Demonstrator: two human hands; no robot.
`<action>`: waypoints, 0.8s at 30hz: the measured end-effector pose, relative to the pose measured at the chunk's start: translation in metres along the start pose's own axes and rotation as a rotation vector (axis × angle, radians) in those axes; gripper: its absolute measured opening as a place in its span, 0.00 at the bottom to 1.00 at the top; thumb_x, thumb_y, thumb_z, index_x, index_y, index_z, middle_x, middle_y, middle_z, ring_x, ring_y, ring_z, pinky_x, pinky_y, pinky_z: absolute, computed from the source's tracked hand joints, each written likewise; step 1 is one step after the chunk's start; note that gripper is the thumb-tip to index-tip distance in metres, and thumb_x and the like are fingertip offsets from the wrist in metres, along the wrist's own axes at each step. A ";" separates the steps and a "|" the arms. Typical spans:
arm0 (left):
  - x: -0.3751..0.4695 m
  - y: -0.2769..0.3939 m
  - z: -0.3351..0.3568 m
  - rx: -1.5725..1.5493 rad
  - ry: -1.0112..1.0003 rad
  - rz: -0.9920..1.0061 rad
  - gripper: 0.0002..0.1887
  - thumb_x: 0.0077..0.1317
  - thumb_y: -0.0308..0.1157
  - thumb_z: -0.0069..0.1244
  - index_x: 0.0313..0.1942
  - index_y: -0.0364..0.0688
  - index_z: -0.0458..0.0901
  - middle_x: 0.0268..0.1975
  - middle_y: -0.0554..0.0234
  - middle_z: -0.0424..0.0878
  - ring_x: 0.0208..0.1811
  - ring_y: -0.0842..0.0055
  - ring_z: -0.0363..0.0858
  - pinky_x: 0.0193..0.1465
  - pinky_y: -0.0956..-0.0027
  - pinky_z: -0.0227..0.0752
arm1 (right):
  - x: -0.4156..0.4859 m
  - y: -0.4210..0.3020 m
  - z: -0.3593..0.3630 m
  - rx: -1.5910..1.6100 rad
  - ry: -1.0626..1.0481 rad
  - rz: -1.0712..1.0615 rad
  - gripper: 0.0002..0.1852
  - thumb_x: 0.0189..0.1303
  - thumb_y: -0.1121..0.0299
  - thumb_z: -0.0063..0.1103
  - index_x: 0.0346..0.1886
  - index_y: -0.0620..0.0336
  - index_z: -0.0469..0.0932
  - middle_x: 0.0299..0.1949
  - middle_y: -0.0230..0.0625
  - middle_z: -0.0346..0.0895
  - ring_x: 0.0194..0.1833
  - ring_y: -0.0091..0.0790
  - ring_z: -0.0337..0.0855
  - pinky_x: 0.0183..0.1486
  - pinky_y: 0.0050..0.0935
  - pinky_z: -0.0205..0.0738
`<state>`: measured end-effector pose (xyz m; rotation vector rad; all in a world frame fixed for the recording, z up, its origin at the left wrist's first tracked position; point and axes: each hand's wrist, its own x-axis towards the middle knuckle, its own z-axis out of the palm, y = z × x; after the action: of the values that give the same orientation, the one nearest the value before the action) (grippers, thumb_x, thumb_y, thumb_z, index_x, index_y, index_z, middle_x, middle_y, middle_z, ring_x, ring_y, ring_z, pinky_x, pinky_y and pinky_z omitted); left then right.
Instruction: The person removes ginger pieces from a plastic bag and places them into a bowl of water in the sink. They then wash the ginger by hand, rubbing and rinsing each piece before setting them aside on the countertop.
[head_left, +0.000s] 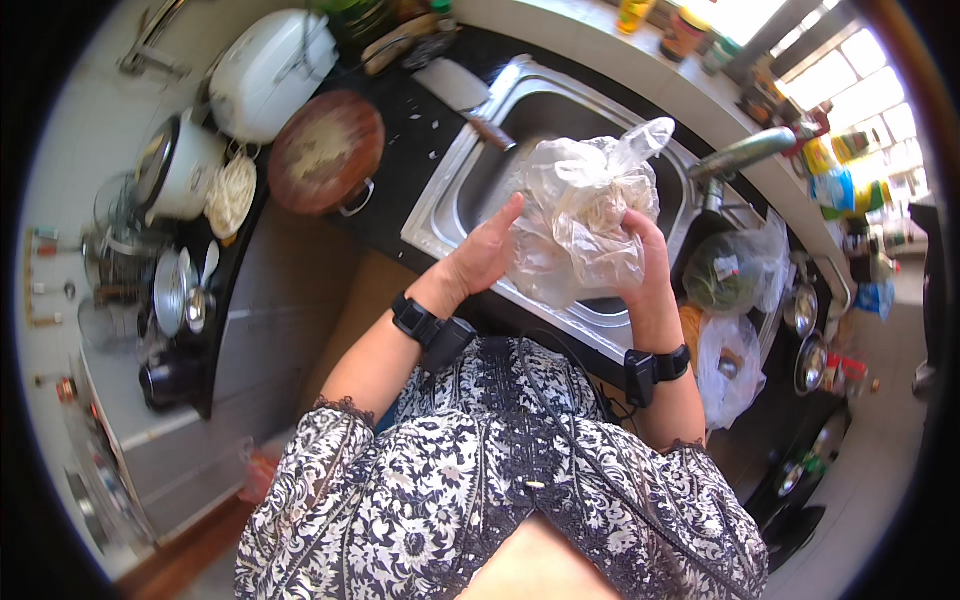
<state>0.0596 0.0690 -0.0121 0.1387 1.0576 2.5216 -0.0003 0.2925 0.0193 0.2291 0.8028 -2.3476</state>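
Observation:
Above the stainless steel sink, a knotted clear plastic bag is held between my two hands. Something pale shows through its wrinkled film; I cannot tell what it is. My left hand supports the bag from the left, thumb up along its side. On the other side my right hand grips it, the thumb over the film and the other fingers mostly hidden. The knotted end points up and to the right. A cleaver rests at the sink's upper left corner, its wooden handle reaching over the basin.
A round wooden chopping board lies on the black counter, beside a white appliance and a plate of pale strips. The faucet juts in from the right. Bags of greens and other food sit right of the sink.

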 end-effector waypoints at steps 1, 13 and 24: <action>-0.011 0.005 0.001 0.065 0.031 0.046 0.43 0.75 0.66 0.32 0.76 0.40 0.56 0.73 0.55 0.67 0.74 0.65 0.66 0.76 0.57 0.60 | 0.002 0.005 0.003 -0.073 -0.007 -0.015 0.21 0.69 0.69 0.51 0.61 0.69 0.73 0.53 0.47 0.82 0.51 0.44 0.85 0.58 0.44 0.80; -0.080 -0.008 0.014 -0.042 0.129 0.314 0.43 0.73 0.71 0.25 0.74 0.47 0.60 0.67 0.61 0.74 0.65 0.69 0.76 0.64 0.54 0.74 | -0.020 0.025 0.030 -0.739 0.150 -0.132 0.17 0.70 0.55 0.61 0.50 0.59 0.81 0.46 0.33 0.80 0.48 0.30 0.80 0.51 0.32 0.76; -0.131 -0.075 -0.052 -0.206 0.225 0.554 0.41 0.78 0.65 0.19 0.76 0.41 0.58 0.76 0.57 0.62 0.75 0.62 0.62 0.77 0.49 0.56 | 0.022 0.079 0.083 -1.014 -0.140 0.180 0.27 0.75 0.48 0.51 0.60 0.64 0.76 0.58 0.42 0.78 0.59 0.40 0.78 0.65 0.41 0.72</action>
<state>0.1912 0.0304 -0.0936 0.1013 0.9252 3.1929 0.0352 0.1832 0.0391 -0.2819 1.6788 -1.5200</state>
